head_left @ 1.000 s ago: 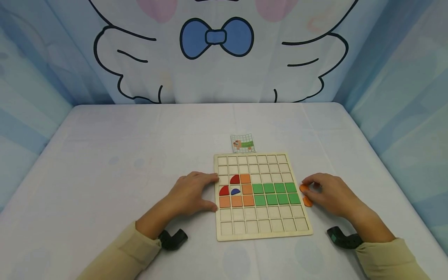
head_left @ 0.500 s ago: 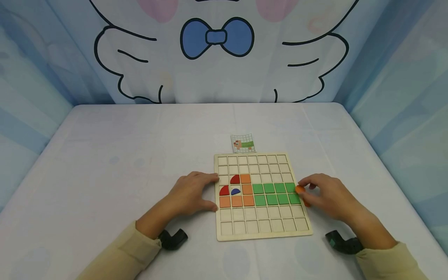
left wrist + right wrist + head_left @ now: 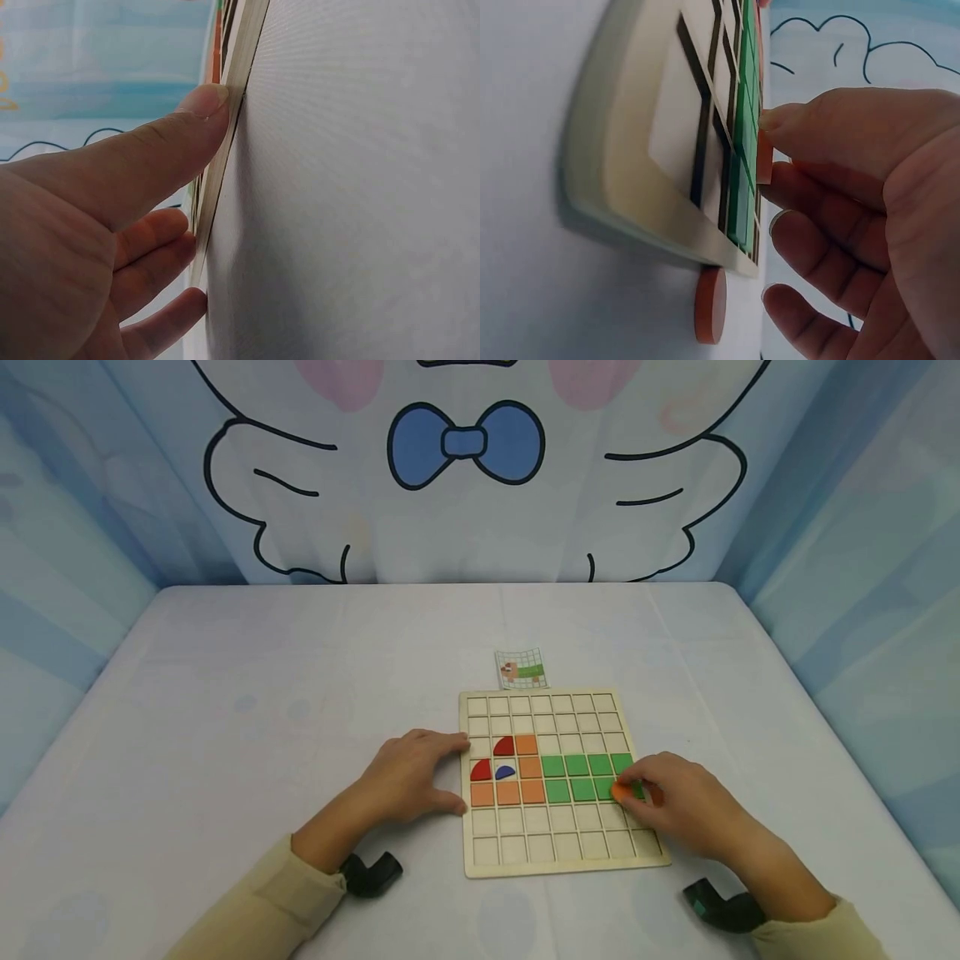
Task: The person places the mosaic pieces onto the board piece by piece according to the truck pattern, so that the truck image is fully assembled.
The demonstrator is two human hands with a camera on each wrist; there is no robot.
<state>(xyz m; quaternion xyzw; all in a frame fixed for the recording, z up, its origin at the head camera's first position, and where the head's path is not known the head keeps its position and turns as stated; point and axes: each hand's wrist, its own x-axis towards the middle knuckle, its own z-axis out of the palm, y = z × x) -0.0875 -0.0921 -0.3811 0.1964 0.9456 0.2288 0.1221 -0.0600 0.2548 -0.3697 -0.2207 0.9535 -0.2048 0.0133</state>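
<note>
A wooden grid board (image 3: 566,866) lies on the table, with green squares (image 3: 576,766), orange squares (image 3: 507,792), two red quarter-round pieces (image 3: 504,745) and a blue half-round piece (image 3: 506,772) in its cells. My left hand (image 3: 405,777) rests against the board's left edge, thumb and fingers spread apart. Over the right end of the green rows, my right hand (image 3: 686,802) pinches an orange piece (image 3: 765,157) between thumb and fingers. A second orange piece (image 3: 710,306) with a rounded face lies on the table beside the board's right edge; the right hand hides it from the head view.
A small picture card (image 3: 521,669) with a grid and a green and orange figure lies just beyond the board's far edge. White cloth (image 3: 300,652) covers the table. Printed curtains (image 3: 465,527) stand behind it and at both sides.
My right hand has lifted one orange piece from beside the board and carried it left, over the green squares. The left hand stays at the board's edge.
</note>
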